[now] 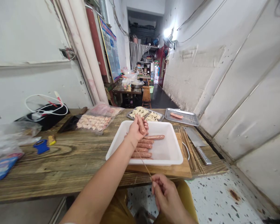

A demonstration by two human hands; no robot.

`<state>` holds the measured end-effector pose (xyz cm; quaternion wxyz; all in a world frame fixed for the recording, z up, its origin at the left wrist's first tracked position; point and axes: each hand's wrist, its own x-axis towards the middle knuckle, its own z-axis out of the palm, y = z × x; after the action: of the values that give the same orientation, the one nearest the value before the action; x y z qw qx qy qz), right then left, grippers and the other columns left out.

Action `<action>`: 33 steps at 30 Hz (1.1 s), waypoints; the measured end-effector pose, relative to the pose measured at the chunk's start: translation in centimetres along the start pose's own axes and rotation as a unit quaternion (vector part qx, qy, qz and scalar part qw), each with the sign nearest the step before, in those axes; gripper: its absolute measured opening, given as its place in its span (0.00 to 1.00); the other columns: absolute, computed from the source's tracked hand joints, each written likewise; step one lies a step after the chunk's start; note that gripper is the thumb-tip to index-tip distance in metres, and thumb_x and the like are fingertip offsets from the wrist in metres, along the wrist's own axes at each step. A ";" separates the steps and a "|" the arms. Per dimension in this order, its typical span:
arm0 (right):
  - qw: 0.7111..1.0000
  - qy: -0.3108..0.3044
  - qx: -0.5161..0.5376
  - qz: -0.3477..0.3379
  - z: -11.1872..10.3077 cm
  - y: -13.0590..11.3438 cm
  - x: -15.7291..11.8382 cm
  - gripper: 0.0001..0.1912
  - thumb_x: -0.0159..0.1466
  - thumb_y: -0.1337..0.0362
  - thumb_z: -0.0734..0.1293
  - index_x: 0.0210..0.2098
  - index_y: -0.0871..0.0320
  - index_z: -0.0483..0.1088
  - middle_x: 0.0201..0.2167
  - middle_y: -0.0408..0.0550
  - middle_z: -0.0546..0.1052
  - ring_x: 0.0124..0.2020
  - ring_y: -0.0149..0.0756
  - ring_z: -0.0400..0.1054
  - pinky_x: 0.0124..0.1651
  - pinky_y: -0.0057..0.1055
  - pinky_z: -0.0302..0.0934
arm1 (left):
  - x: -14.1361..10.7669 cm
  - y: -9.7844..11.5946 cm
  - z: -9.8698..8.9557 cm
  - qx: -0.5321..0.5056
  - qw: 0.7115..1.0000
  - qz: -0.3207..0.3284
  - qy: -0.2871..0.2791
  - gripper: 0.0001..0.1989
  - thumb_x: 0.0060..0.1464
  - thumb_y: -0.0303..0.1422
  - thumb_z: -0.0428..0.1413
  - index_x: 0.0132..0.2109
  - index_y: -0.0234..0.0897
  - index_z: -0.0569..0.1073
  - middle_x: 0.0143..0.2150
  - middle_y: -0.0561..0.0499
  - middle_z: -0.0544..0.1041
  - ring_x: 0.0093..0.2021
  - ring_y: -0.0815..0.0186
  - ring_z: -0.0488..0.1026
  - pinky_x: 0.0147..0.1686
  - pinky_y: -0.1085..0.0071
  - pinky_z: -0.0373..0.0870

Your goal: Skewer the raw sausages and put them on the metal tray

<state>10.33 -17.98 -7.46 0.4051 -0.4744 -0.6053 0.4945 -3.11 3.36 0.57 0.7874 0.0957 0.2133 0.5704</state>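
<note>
My left hand (136,129) is closed around a pink sausage (142,125) above a white plastic tray (175,146). Several more sausages (142,149) lie side by side in the tray, partly behind my left wrist. My right hand (165,196) is below the table's front edge, pinching a thin bamboo skewer (146,166) between its fingers. The skewer slants up toward my left wrist, and its far tip is hidden behind my forearm. A wooden cutting board (175,169) lies beneath the tray.
Right of the tray lie loose skewers (189,151) and a steel cleaver (196,143). Behind are a steel tray with a sausage (181,117), a tray of pale cubes (144,114), and a bag of pale pieces (93,122). A wall runs along the right.
</note>
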 end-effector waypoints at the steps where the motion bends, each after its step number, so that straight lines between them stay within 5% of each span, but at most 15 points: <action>1: 1.000 -0.001 -0.011 -0.012 -0.1 0.0 0.0 0.12 0.67 0.56 0.57 0.43 0.56 0.64 0.21 0.37 0.65 0.13 0.23 0.53 0.16 0.21 0.49 | 0.1 0.1 -0.1 -0.020 1.000 -0.013 0.009 0.17 0.62 0.42 0.40 0.32 0.34 0.63 0.22 0.52 0.63 0.18 0.73 0.61 0.17 0.79 0.60; 7: 0.987 0.117 -0.074 -0.080 -0.8 -0.1 -0.4 0.13 0.64 0.59 0.61 0.42 0.57 0.73 0.19 0.42 0.69 0.22 0.33 0.65 0.29 0.26 0.63 | 0.3 0.4 -0.6 -0.105 0.992 -0.057 0.044 0.15 0.64 0.35 0.39 0.31 0.34 0.61 0.20 0.54 0.61 0.17 0.74 0.60 0.16 0.80 0.60; 14: 0.986 0.117 -0.070 -0.093 -1.3 -0.4 -0.6 0.18 0.65 0.59 0.61 0.52 0.54 0.73 0.27 0.49 0.76 0.34 0.41 0.72 0.41 0.35 0.67 | 0.7 0.4 -1.1 -0.122 0.990 -0.057 0.041 0.10 0.62 0.28 0.42 0.34 0.33 0.64 0.21 0.54 0.61 0.17 0.74 0.61 0.16 0.80 0.62; 21: 0.987 0.126 -0.064 -0.080 -1.1 -0.4 -0.5 0.20 0.66 0.57 0.60 0.52 0.56 0.72 0.18 0.43 0.69 0.18 0.33 0.62 0.28 0.31 0.65 | 0.3 0.4 -0.6 -0.103 0.993 -0.028 0.054 0.09 0.60 0.26 0.42 0.33 0.32 0.64 0.20 0.55 0.60 0.16 0.76 0.59 0.15 0.82 0.60; 33: 0.991 0.123 0.017 -0.040 -0.9 -0.5 0.2 0.22 0.62 0.49 0.63 0.48 0.55 0.75 0.15 0.42 0.64 0.18 0.33 0.59 0.19 0.26 0.58 | 0.5 0.2 -0.5 -0.085 0.995 0.002 0.056 0.14 0.63 0.33 0.42 0.33 0.32 0.65 0.18 0.55 0.61 0.15 0.76 0.59 0.14 0.82 0.58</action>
<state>11.05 -17.58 -6.75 0.5039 -0.4999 -0.5609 0.4262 -3.41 3.87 0.10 0.7785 -0.0033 0.2079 0.5923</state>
